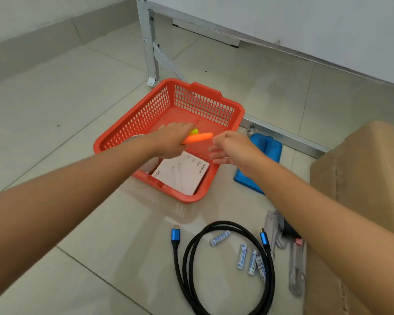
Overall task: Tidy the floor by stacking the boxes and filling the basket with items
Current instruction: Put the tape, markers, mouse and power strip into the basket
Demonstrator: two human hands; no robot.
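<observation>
A red mesh basket (pixel 234 110) stands on the tiled floor. Over its middle, my left hand (pixel 171 142) grips an orange highlighter (pixel 199 137) and a yellow one (pixel 194 131). My right hand (pixel 232 147) hovers at the basket's right rim with relaxed fingers and holds nothing. Inside the basket lies a white flat package (pixel 182 173), and a roll of tape (pixel 134 138) is mostly hidden under my left wrist. A brown cardboard box (pixel 371 164) sits at the right.
On the floor in front lie a coiled black cable with blue plugs (pixel 187 264), several batteries (pixel 241 258) and grey utility knives (pixel 296 269). A blue object (pixel 266 144) lies right of the basket. A metal table leg (pixel 151 53) stands behind.
</observation>
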